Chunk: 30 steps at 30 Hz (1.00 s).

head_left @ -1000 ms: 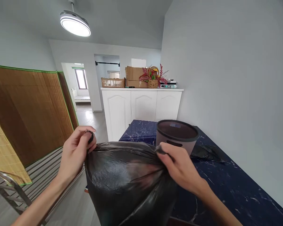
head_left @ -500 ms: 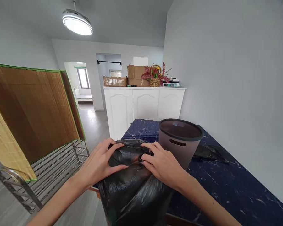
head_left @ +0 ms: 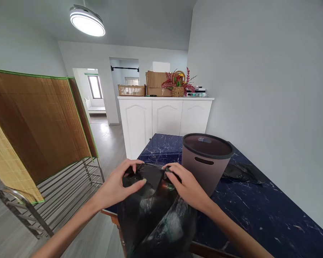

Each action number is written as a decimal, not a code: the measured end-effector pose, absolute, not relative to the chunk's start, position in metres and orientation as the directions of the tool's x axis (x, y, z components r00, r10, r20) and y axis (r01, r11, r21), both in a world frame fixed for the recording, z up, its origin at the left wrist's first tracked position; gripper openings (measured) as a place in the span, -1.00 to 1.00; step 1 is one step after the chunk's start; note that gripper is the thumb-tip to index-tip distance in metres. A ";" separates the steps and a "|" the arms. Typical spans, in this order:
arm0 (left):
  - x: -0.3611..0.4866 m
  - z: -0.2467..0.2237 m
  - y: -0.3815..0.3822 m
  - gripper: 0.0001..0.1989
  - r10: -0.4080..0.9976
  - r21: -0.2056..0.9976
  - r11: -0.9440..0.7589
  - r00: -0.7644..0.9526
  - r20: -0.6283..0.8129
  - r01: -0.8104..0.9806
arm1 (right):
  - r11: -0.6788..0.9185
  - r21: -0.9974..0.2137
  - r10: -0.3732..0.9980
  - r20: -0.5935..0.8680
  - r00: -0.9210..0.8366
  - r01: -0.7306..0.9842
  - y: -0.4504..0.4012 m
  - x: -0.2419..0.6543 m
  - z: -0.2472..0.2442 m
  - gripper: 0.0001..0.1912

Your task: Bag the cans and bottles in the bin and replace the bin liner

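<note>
A black plastic trash bag (head_left: 153,218) hangs in front of me, over the near edge of the dark blue marbled table (head_left: 255,208). My left hand (head_left: 121,182) grips its upper left rim, fingers curled over the edge and thumb on the near side. At the upper right rim, my right hand (head_left: 184,182) pinches the film between thumb and fingers. Between the hands the bag's mouth is spread a little. A brownish-mauve trash can (head_left: 201,170) with a dark rim and an oval handle slot stands upright just beyond my right hand.
Another black plastic bag (head_left: 240,173) lies crumpled on the table, right of the can. Left stands a metal rack (head_left: 67,200) with a bamboo mat (head_left: 37,125) draped over it. A white cabinet (head_left: 165,116) at the back carries cardboard boxes (head_left: 157,84) and a flower basket (head_left: 178,91).
My right hand has shifted slightly right and its grip has moved up to the bag's rim. The bag's mouth is spread wider between my hands. The trash can has stayed put.
</note>
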<state>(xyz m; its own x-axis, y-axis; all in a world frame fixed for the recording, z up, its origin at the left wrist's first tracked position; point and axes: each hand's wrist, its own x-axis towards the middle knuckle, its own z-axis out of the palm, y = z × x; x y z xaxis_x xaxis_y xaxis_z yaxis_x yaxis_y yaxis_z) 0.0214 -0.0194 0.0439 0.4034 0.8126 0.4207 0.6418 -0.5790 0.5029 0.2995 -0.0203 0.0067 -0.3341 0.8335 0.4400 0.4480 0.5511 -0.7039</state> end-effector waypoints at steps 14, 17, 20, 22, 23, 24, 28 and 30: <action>0.045 0.035 -0.016 -0.63 0.769 0.197 -0.609 0.509 0.387 0.768 | 0.364 -0.901 0.917 0.391 -0.080 -0.236 -0.024 0.294 0.025 -0.35; 0.049 0.018 -0.007 -0.63 0.759 0.134 -0.609 0.525 0.386 0.782 | 0.360 -0.889 0.910 0.402 -0.103 -0.283 -0.024 0.296 0.023 -0.24; 0.056 0.019 -0.007 -0.70 0.755 0.209 -0.638 0.547 0.363 0.741 | 0.320 -0.906 0.903 0.381 -0.200 -0.278 -0.025 0.296 0.020 -0.19; 0.060 0.029 -0.012 -0.76 0.764 0.297 -0.639 0.543 0.349 0.709 | 0.304 -0.930 0.897 0.353 -0.267 -0.208 -0.026 0.293 0.020 -0.22; 0.062 0.036 -0.015 -0.76 0.772 0.341 -0.633 0.532 0.349 0.695 | 0.321 -0.934 0.892 0.353 -0.281 -0.155 -0.027 0.291 0.020 -0.24; 0.063 0.044 -0.019 -0.76 0.778 0.383 -0.627 0.518 0.356 0.678 | 0.351 -0.931 0.887 0.364 -0.284 -0.098 -0.028 0.288 0.021 -0.26; 0.064 0.071 -0.033 -0.84 0.772 0.559 -0.632 0.499 0.393 0.537 | 0.438 -0.896 0.854 0.389 -0.345 0.076 -0.034 0.272 0.027 -0.05; 0.066 0.080 -0.040 -0.83 0.767 0.641 -0.619 0.525 0.369 0.454 | 0.486 -0.868 0.815 0.409 -0.411 0.101 -0.035 0.263 0.030 0.09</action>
